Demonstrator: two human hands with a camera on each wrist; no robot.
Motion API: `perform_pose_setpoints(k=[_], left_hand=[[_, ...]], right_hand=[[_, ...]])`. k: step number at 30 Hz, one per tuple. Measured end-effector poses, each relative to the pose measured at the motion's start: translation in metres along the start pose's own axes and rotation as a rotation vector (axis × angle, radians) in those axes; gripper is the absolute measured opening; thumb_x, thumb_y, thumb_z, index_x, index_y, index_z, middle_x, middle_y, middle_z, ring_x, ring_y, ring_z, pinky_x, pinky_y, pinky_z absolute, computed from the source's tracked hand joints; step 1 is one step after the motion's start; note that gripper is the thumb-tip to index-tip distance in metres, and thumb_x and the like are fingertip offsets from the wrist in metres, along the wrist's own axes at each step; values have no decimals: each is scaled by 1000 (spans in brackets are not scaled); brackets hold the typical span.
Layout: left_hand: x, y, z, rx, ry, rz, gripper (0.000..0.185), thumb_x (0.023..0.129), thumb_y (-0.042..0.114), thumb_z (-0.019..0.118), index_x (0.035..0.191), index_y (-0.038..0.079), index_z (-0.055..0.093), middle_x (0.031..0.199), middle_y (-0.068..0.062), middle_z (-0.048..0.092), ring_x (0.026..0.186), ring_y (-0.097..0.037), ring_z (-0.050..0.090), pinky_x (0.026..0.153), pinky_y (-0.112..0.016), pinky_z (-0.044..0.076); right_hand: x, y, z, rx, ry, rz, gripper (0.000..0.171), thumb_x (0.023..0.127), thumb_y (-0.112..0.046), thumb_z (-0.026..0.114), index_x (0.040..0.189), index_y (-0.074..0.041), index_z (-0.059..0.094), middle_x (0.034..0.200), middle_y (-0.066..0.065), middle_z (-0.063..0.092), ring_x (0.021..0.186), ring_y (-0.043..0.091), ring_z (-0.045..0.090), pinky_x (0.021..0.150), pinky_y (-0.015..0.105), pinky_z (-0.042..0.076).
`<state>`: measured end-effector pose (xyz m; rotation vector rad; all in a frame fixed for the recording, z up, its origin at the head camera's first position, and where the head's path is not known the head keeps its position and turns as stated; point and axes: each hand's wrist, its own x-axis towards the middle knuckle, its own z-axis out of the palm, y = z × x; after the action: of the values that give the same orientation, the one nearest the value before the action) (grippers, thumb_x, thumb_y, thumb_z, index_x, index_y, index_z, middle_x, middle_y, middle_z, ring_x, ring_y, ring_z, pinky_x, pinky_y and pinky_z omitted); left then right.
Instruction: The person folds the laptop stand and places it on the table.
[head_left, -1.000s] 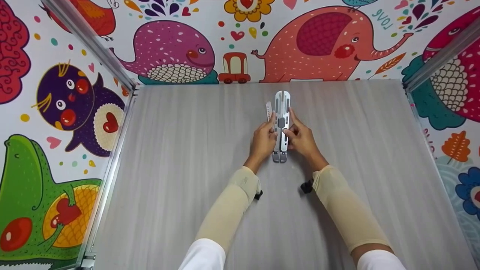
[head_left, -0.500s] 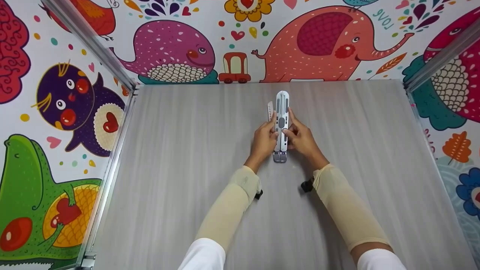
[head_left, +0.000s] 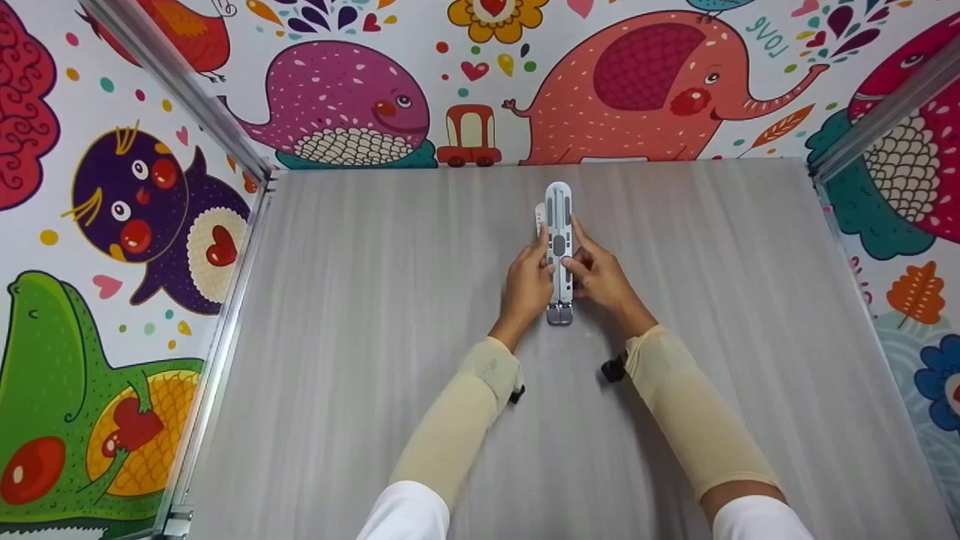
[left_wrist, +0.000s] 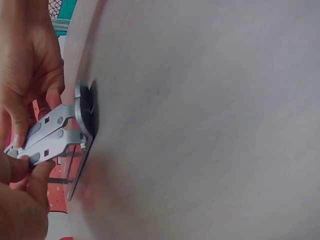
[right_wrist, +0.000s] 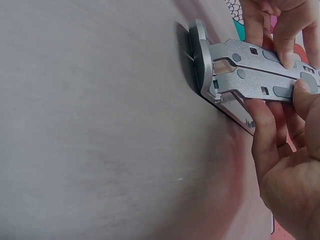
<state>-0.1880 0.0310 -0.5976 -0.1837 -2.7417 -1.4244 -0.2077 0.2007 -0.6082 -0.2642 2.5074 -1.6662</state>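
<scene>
A silver folding laptop stand with grey pads stands lengthwise near the back of the table, its two long rails side by side. My left hand grips its left side, thumb on top. From the right, my right hand holds the other rail, its thumb on the upper face and index finger along the edge. The right wrist view shows the stand's rails nearly touching, with curved grey end lips at the table. A pale strip shows beside the stand's left edge; its lower part is hidden by the left hand.
The grey wood-grain table extends around both arms. Cartoon-printed walls border it at the back and sides, with metal rails along the left edge. Black wrist cameras sit under the sleeves.
The gap between the stand's two rails has closed, the left and right halves coming together. Lately the stand's far end has shifted slightly left. Both hands keep their hold.
</scene>
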Motion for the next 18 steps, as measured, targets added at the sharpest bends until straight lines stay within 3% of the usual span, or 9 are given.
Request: perform_pose_setpoints(k=[7,13,18], left_hand=[[-2,-1,-1,-8,2,3,75,98,4,63,162,25,28,125,-6,65,95,-13,60,89,-28,52],[-8,-1,1,13,21,-17,70,100,10,63,161,27,31,106,-4,65,86,-13,59,80,-30,52],[-21,2,8,88,55,-34,70,100,14,64,161,24,33,104,-7,65,84,-16,60,76,-34,53]], right_hand=[[-1,0,2,-18,-4,19,76,102,-12,61,160,-44,23,89,13,56,75,21,52,52,35,56],[-1,-1,2,-7,-20,24,77,103,-6,57,163,-34,18,95,27,56,78,38,54,57,51,58],[-2,1,0,8,-17,-9,76,102,-11,59,162,-38,21,101,25,60,86,41,62,59,50,60]])
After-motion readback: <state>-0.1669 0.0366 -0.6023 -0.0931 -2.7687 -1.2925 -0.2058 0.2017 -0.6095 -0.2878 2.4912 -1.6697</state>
